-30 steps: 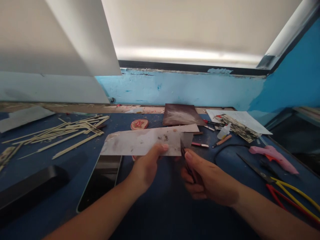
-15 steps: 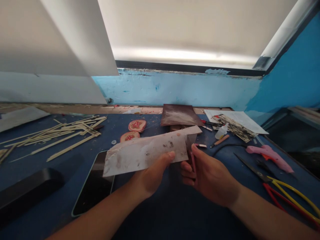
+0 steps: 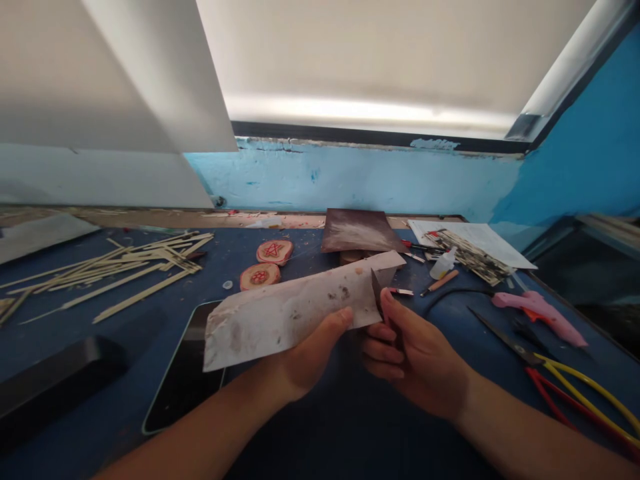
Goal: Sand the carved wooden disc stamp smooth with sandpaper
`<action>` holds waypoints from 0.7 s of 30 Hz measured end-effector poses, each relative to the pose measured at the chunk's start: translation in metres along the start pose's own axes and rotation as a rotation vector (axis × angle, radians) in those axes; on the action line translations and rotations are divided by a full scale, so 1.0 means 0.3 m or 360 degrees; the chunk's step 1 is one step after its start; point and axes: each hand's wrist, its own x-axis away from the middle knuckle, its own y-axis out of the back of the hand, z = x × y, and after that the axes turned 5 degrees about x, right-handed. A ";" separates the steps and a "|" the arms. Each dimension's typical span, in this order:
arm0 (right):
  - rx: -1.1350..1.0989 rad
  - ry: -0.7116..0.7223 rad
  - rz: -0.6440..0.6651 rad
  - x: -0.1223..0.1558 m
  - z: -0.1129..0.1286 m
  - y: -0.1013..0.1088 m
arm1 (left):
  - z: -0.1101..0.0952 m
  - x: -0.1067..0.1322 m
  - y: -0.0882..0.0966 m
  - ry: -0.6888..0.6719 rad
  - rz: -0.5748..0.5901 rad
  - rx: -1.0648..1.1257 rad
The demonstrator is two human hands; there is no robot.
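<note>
My left hand [image 3: 320,340] pinches a stained greyish-white sheet of paper [image 3: 280,320] near its lower right, thumb on top and fingers hidden beneath. The sheet's left end curls down. My right hand [image 3: 415,353] is closed around what looks like a pair of pink-handled scissors; most of the handle is hidden by the fingers. A dark pointed blade [image 3: 376,292] sits at a slit that runs up from the sheet's lower edge near its right end. Above the slit the paper is still joined.
On the blue table are a phone [image 3: 185,393], thin wooden sticks [image 3: 145,267], two wood slices [image 3: 274,251] with red drawings, and a brown sheet [image 3: 360,230]. To the right lie a glue bottle [image 3: 443,264], a pink glue gun [image 3: 545,317] and large red-and-yellow-handled scissors [image 3: 545,373].
My right fingers have closed further around the pink handle, and the blade has shifted slightly at the slit. The paper's left end has dipped a little.
</note>
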 end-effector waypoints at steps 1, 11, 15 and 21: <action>0.0006 0.0029 -0.0017 0.001 -0.001 -0.002 | 0.000 0.001 0.002 -0.0008 0.0017 -0.0016; 0.0157 0.0228 -0.0135 0.012 -0.015 -0.003 | 0.017 0.011 0.010 -0.0029 0.0001 0.0006; 0.0206 0.0187 -0.0092 0.009 -0.010 0.000 | -0.004 0.011 -0.002 -0.0009 0.0039 0.0101; 0.0639 0.0141 -0.0116 0.017 0.025 0.020 | -0.026 -0.007 0.005 0.0045 0.0015 0.0216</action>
